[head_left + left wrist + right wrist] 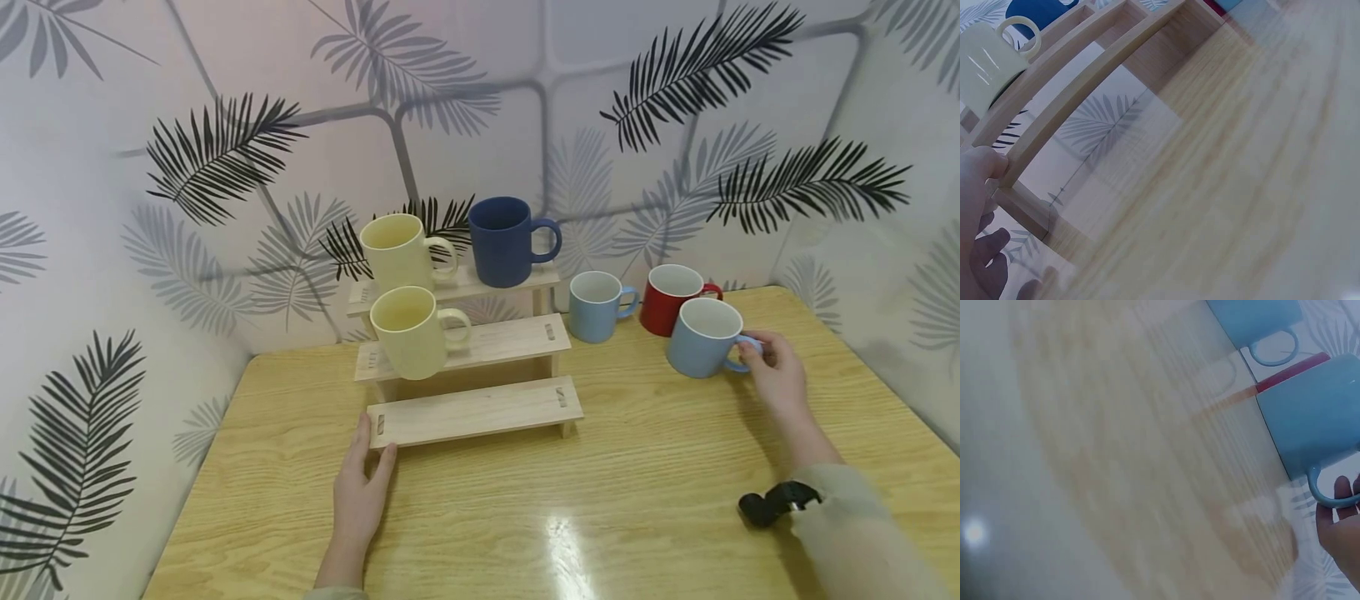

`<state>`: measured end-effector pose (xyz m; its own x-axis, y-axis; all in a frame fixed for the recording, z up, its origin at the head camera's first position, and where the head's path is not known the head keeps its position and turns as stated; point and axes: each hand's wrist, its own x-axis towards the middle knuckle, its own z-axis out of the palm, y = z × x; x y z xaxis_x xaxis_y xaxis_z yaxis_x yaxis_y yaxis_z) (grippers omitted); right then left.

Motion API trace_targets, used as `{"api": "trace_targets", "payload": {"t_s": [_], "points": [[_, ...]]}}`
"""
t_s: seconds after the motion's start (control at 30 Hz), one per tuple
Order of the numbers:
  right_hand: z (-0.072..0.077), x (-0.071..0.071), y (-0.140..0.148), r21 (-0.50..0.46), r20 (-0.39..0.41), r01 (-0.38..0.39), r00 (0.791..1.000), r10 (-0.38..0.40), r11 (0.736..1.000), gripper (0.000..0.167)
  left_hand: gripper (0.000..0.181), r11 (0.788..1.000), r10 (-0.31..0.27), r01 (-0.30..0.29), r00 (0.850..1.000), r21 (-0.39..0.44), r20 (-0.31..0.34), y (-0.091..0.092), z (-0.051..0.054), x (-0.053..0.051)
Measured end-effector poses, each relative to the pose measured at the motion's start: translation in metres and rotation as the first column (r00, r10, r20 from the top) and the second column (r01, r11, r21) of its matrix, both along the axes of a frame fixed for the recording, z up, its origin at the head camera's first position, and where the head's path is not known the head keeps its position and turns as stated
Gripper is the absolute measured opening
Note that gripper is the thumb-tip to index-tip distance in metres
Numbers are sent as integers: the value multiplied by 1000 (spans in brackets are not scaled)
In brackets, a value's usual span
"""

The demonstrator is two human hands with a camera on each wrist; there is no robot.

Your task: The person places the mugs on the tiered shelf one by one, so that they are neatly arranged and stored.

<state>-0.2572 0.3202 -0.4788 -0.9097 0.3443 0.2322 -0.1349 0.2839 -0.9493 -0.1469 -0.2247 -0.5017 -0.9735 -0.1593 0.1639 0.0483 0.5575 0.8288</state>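
The light blue mug in use lies at ten o'clock from the right hand, whose thumb and fingers pinch its handle; it is upright, and whether its base touches the tabletop cannot be told. The wooden rack sits at one to two o'clock from the left hand, which grips the near corner of the lowest shelf, thumb at the front edge and fingers at the end. The left forearm enters from six to seven o'clock and points towards twelve; the right comes in from five o'clock, its sleeve carrying a black device at the wrist, and points towards eleven. There are six mugs and one three-shelf rack. Two are yellow, one on the top shelf and one on the middle; one dark blue mug shares the top. One red mug and the second light blue mug stand between nine and ten o'clock from the right hand.
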Motion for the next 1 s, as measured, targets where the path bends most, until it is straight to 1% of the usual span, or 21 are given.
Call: {"api": "trace_targets", "payload": {"t_s": [0.03, 0.07, 0.1, 0.17, 0.2, 0.23, 0.3, 0.37, 0.53, 0.63, 0.73, 0.83, 0.9, 1.0], "points": [[0, -1, -2, -83, -7, 5, 1000, -6, 997, 13, 72, 1000, 1, -1, 1000, -1, 1, 0, 0, 0], [-1, -2, -4, -167, -14, 10, 1000, -13, 986, 10, 72, 1000, 0, 0, 1000, 1, 1, 0, 0, 0], [-2, -3, -6, -240, -21, 17, 1000, -22, 971, 9, 72, 1000, -1, 1, 1000, 3, 1, 0, 0, 0], [-4, -5, -11, -383, -40, 24, 998, -43, 923, 9, 72, 1000, 0, 0, 1000, 2, 1, 0, 1, 0], [-5, -5, -13, -414, -45, 31, 998, -54, 910, 9, 72, 1000, 0, 0, 1000, 1, 2, 0, 1, 0], [-6, -6, -15, -462, -57, 33, 996, -67, 886, 8, 72, 1000, 0, 0, 1000, 1, 3, 0, 1, 0], [-8, -6, -21, -505, -75, 50, 992, -101, 862, 9, 72, 1000, 2, -2, 1000, -1, 3, 0, 2, 1], [-10, -5, -27, -532, -94, 65, 986, -134, 844, 10, 72, 1000, 5, -5, 1000, -2, 4, 0, 2, 0], [-11, -1, -43, -552, -117, 103, 973, -199, 828, 13, 72, 1000, 11, -11, 1000, 0, -1, 1, 2, 0], [-8, 0, -49, -558, -108, 120, 971, -215, 821, 12, 72, 1000, 10, -10, 1000, -1, -8, 1, 2, -1], [-3, -1, -51, -567, -83, 140, 971, -225, 812, 12, 72, 1000, 8, -8, 1000, -1, -11, 2, 2, -1], [1, -1, -52, -568, -67, 156, 970, -234, 808, 12, 72, 1000, 4, -4, 1000, -1, -9, 2, 2, 0], [3, 0, -54, -562, -57, 166, 969, -239, 810, 11, 72, 1000, 3, -3, 1000, 0, -6, 1, 2, 0], [8, 3, -57, -540, -56, 164, 972, -229, 826, 9, 71, 1000, 2, -2, 1000, 0, -5, 1, 2, 0]]}}
